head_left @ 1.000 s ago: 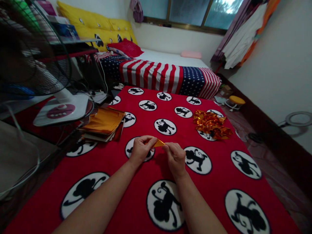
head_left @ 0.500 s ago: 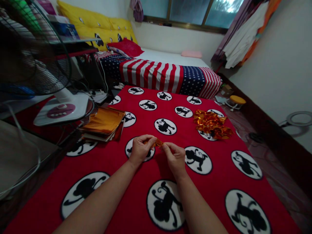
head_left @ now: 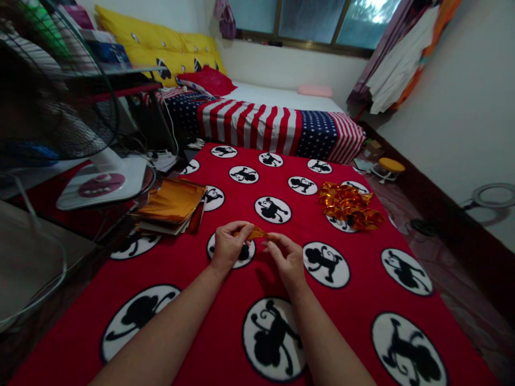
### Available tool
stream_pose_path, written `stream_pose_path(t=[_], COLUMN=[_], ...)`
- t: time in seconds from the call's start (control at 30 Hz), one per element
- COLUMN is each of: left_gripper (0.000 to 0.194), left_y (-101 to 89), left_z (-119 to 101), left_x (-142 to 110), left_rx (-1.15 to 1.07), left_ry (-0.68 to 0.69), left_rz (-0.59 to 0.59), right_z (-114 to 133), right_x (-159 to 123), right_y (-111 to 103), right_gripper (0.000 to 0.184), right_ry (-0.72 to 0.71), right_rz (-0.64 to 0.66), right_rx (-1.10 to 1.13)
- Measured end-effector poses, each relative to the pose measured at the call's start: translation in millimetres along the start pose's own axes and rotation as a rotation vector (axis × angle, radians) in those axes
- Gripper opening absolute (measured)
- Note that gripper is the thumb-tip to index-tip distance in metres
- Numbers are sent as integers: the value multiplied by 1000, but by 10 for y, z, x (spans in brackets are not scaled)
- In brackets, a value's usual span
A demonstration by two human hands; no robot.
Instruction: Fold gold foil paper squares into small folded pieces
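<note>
Foil piece (head_left: 256, 232): between the hands, over the red blanket (head_left: 225, 327), well inside its edges; left end hidden by fingers.
Left hand (head_left: 228, 247): thumb and index pinch the foil piece.
Right hand (head_left: 287, 257): fingers bent at the foil's right tip; can't tell if gripping.
Sheet stack (head_left: 174, 199): blanket's left edge, well apart from hands.
Shiny pile (head_left: 348, 205): near right edge, well apart; individual shapes unclear.
Fan (head_left: 102, 183): cut off at left.

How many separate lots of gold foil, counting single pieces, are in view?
3: the flat stack at left, the folded piece in the left hand, and the crumpled heap at right. Others may be hidden.
</note>
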State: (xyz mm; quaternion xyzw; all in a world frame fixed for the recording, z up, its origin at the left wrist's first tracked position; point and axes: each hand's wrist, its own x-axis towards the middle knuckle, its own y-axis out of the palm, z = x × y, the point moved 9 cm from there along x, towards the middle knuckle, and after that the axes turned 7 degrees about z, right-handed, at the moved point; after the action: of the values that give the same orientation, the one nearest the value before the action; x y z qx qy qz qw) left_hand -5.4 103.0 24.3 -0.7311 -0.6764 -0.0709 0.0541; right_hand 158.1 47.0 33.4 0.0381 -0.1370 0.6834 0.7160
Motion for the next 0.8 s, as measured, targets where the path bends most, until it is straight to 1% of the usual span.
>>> stream_pose_path(t=[0.1, 0.2, 0.33, 0.53, 0.63, 0.8], left_gripper=[22, 20, 19, 20, 20, 20], left_y=[18, 69, 113, 127, 142, 172], left_z=[-70, -131, -128, -70, -79, -72], left_x=[-23, -51, -62, -46, -51, -51], left_rx=[35, 95, 126, 80, 85, 102], left_ry=[35, 85, 99, 47, 56, 60], left_rz=[10, 47, 75, 87, 107, 146], right_z=[-59, -105, -142, -87, -71, -30], right_x=[8, 20, 24, 16, 17, 20], right_y=[29, 38, 41, 21, 34, 10], right_gripper=[20, 20, 20, 20, 25, 32], right_ry=[50, 76, 114, 98, 102, 45], right_rz=[8, -17, -31, -46, -19, 0], right_rx=[38, 28, 17, 27, 24, -51])
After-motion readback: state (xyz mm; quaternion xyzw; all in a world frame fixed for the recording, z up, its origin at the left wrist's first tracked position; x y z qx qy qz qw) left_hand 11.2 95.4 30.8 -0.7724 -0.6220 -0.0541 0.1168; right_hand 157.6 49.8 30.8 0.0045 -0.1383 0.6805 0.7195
